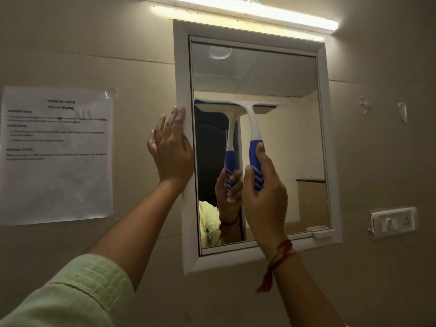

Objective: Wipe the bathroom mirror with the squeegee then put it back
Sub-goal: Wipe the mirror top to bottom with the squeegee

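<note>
The wiping looks under way rather than finished. The squeegee (252, 123) has its blade against the mirror (283, 142), in the upper-middle of the glass toward the left. The glass below it, the right side and putting the tool back seem left to do. The right hand (264, 197) curls round the blue handle, thumb along its face. The left hand (171, 152) rests flat, fingers straight, on the white frame (182, 67).
</note>
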A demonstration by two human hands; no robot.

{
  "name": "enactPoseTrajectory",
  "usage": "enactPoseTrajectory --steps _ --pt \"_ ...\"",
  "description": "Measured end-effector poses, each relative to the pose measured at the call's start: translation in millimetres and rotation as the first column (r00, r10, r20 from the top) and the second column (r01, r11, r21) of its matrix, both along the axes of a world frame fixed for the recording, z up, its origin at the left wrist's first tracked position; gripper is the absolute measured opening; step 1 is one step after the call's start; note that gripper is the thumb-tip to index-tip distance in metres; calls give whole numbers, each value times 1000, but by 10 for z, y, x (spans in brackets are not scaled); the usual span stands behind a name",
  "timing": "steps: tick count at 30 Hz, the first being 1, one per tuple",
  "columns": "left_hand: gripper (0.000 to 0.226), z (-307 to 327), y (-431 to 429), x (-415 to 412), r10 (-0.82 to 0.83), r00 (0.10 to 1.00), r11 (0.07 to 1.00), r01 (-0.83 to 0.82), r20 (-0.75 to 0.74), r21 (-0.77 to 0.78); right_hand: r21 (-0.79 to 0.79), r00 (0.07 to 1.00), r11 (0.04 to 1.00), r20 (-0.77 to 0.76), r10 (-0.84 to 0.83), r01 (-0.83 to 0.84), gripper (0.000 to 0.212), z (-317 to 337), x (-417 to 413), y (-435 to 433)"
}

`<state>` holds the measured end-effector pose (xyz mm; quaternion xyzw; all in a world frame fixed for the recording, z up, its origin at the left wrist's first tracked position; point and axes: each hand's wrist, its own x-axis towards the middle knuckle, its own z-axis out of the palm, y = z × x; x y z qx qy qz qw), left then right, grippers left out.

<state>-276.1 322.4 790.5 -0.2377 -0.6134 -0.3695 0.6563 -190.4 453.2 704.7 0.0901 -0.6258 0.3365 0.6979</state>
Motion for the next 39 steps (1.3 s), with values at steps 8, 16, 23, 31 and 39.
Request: enactPoseTrajectory --steps 8,16,23,31,39 --pt "47 -80 -9 -14 -17 1000 1000 17 3 -14 -2 1000 1000 -19 -17 17 47 316 -3 16" --pt "47 -110 2 -18 -27 1000 999 28 6 -26 20 999 1000 39 16 -17 46 -211 34 11" --pt "47 -115 -10 9 -40 999 999 40 8 -14 19 1000 999 12 -28 28 48 185 58 72" --pt "46 -115 -12 -29 -58 998 998 58 -19 -14 29 997 999 64 39 -41 45 -354 88 22" --pt "46 -118 -17 -30 -64 998 998 64 -12 -9 17 999 999 22 31 -31 46 -56 47 35"
